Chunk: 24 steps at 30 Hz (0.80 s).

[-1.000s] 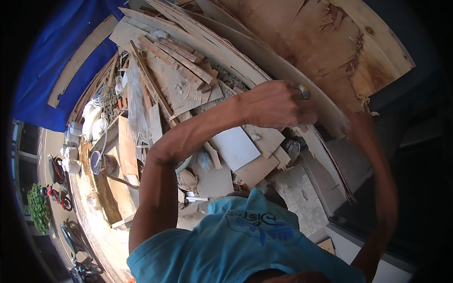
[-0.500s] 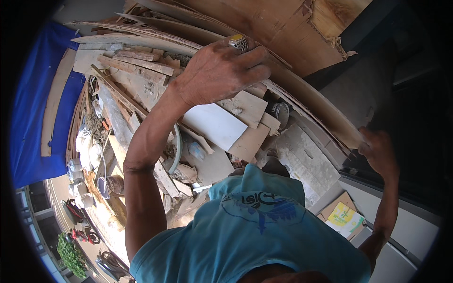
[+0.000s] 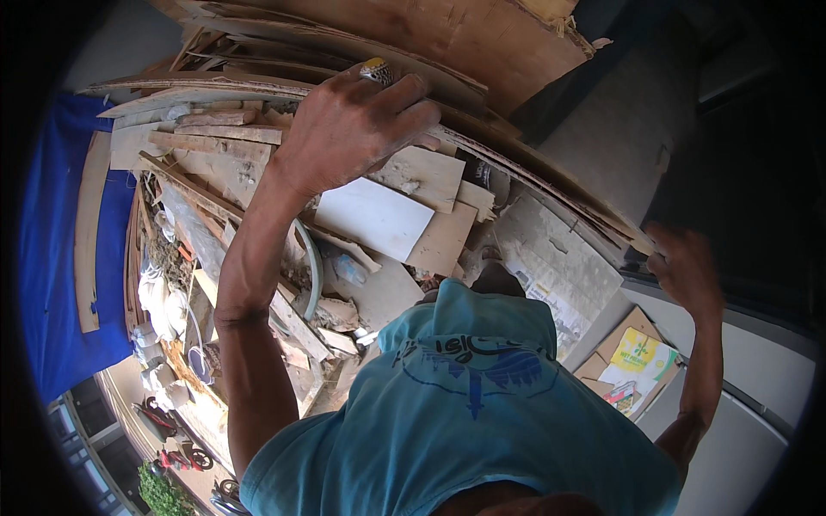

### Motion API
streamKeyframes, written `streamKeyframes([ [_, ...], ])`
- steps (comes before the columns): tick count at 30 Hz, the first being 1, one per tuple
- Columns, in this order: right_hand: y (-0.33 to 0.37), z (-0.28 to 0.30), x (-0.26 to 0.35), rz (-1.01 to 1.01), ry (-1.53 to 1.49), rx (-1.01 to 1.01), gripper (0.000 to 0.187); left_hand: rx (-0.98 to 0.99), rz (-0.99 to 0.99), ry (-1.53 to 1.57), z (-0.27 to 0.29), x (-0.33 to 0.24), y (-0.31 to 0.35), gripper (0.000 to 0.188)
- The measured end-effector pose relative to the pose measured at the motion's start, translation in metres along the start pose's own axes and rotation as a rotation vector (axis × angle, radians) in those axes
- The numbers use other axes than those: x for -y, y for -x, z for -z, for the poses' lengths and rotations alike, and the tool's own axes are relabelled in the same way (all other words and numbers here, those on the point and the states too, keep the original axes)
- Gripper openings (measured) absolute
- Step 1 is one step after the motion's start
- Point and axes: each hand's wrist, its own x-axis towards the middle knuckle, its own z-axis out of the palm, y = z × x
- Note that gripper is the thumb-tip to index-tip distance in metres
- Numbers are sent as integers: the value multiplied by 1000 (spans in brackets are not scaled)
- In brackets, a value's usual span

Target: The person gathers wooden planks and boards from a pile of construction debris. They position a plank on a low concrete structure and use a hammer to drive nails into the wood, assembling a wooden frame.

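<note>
A long, thin plywood sheet stands on edge across the upper part of the view, one of several leaning close together. My left hand, with a large ring on one finger, is closed over its top edge near the middle. The fingertips are hidden behind the hand. At the sheet's right end, my right hand has its fingers curled at the corner; it is slightly blurred. More sheets lean behind, together with a wide brown panel.
Below the sheets lies a rubble heap with wooden strips, a white board, a pale hose and a dark can. A blue tarp hangs at left. Flattened cardboard lies at lower right, beside grey panels.
The view has shifted, so the heap and my left hand appear further left. Both hands stay at the plywood, and the sheet's right part now appears narrower, seen more edge-on.
</note>
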Motion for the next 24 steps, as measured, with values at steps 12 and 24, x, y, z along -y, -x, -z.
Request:
streamKeyframes([
  [12,-10,-68,-18,-5,-11,109,34,133,-56,89,-38,-33,-1,11],
  [24,-1,-49,-2,72,-65,52,29,159,-40,106,-76,-53,12,15],
])
